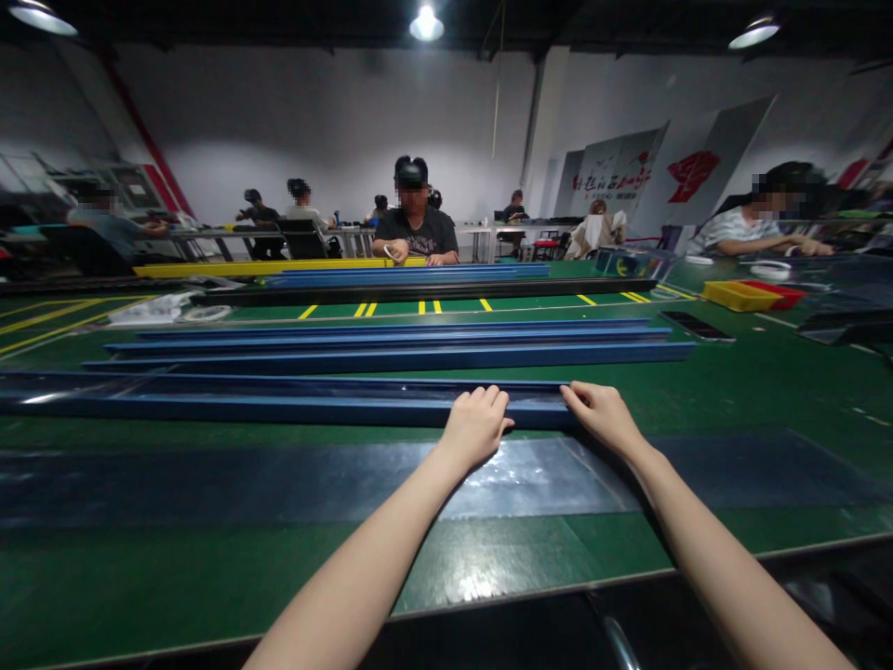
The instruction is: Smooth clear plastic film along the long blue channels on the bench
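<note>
The green table (209, 577) fills nearly all I see, running off at nine and three o'clock, its near edge cutting across below my forearms. On it, straight ahead of me at twelve o'clock, lies a long dark plastic sheet (279, 484), flat and glossy, spanning most of the width. Just beyond the sheet sits the long blue channel (244, 402) that I am working on; it stretches away toward nine o'clock and ends under my hands. Farther off at twelve o'clock lies a stack of blue channels (391, 346), apart from mine, with bare green between. Past those, a black strip and another blue bundle (419, 274) with a yellow rail (265, 268) lie in front of a seated person in a dark shirt (416, 233). At two o'clock rests a yellow tray (739, 296) beside a red one, and a person in a striped shirt leans on the table there.

My left hand (476, 426) rests on the channel's near wall close to its end, fingers curled over the top edge, knuckles up, loosely closed on it. My right hand (604, 416) sits at the very end of the same channel, fingers bent and pressed against its end; I cannot tell whether the thumb wraps beneath.
</note>
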{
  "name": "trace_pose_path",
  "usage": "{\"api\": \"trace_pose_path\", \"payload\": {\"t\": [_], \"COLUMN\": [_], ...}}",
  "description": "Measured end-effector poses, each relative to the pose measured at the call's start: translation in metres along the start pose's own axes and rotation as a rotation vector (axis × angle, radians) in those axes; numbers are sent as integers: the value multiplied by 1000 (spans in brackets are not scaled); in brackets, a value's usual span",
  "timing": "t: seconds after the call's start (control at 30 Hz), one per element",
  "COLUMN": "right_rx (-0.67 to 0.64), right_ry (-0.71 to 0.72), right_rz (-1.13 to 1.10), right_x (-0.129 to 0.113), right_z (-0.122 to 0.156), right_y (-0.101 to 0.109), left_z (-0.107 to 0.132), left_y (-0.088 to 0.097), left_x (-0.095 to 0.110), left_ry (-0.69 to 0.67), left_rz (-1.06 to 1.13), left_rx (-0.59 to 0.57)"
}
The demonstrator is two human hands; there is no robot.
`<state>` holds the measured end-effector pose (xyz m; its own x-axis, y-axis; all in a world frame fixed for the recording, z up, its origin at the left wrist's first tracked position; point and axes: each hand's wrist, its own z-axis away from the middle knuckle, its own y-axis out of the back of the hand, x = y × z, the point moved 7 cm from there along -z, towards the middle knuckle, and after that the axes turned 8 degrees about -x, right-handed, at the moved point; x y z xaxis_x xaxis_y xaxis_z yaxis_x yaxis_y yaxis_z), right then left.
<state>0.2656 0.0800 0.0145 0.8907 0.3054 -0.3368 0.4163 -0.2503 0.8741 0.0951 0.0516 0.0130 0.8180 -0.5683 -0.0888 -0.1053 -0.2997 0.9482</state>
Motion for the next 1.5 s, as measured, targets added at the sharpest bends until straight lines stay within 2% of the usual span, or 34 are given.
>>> {"api": "trace_pose_path", "payload": {"t": [0.57,0.77,0.87,1.0,1.23,1.33,1.5], "right_rx": [-10,-1,-2,-29,-47,-17,43], "right_ry": [-3,-9,13,117,173,145,128], "right_rz": [118,205,264,343,419,441,461], "right_x": [-2,-7,-19,-47,-89,-97,-97], "right_z": [1,1,-1,-7,-18,-21,-21], "right_y": [1,2,1,-5,-23,-30,-33], "left_z": [-1,2,5,9,20,26,33], "left_y": [1,2,3,3,7,10,12], "left_x": [-1,-11,-22,-37,-56,-65,-72], "left_ry": [1,18,27,36,6,18,42], "left_rz": [-15,-30,-26,1,-5,-9,-7], "left_rx": [-79,-135,-162,-185,-156,-146,-140]}}
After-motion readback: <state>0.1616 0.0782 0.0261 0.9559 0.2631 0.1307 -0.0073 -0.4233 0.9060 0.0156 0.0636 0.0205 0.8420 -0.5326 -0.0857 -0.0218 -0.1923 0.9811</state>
